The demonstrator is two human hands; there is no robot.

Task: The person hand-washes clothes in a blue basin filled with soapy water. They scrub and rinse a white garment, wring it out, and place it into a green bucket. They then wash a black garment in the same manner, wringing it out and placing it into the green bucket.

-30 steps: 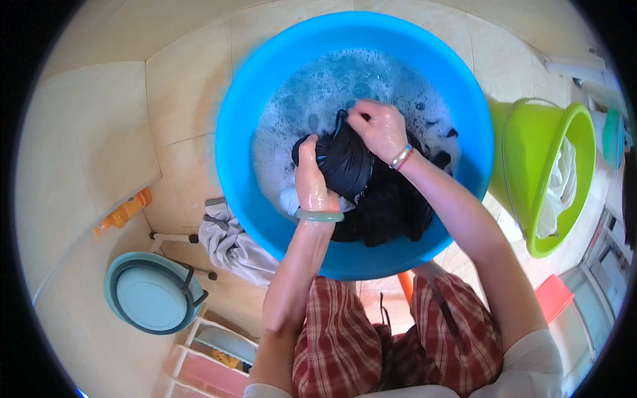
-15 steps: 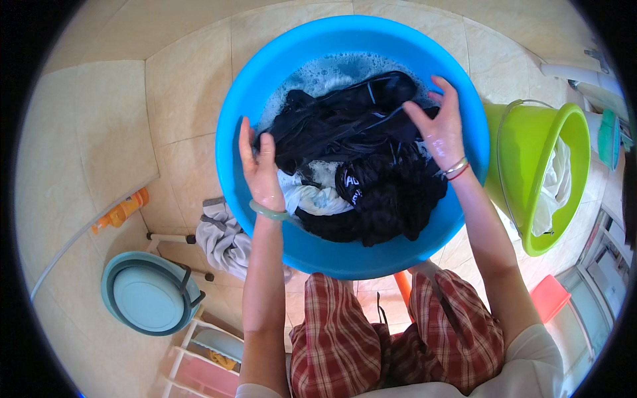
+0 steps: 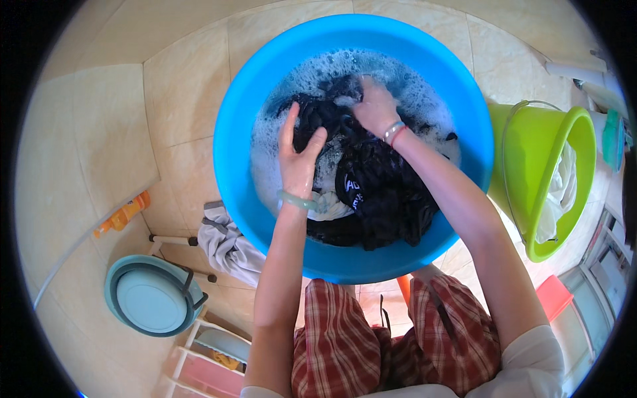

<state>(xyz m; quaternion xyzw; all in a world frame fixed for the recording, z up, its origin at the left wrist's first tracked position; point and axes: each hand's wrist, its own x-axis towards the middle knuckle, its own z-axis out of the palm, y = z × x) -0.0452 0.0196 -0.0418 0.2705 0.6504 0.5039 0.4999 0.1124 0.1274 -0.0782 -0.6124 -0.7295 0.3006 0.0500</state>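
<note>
A large blue basin (image 3: 474,126) holds soapy water (image 3: 308,69) and a soaked black garment (image 3: 391,192) with white lettering. A white cloth (image 3: 330,204) shows beside the dark fabric on its near left. My left hand (image 3: 300,159), wearing a green bangle, is at the left side of the dark bundle, thumb and forefinger spread apart against it. Toward the far middle, my right hand (image 3: 377,109) presses down into wet dark cloth; its fingertips are smeared by motion and partly under the suds.
A lime green bucket (image 3: 511,146) with white cloth inside stands right of the basin. Grey cloth (image 3: 229,245) lies to the left, near a nested pair of grey-blue basins (image 3: 151,295) and a white rack (image 3: 192,338). An orange bottle (image 3: 123,213) is by the left wall.
Both hands moved inward from the basin's sides. The right went left and down into the cloth. The dark fabric spread across the far part has bunched and sunk, showing more foam.
</note>
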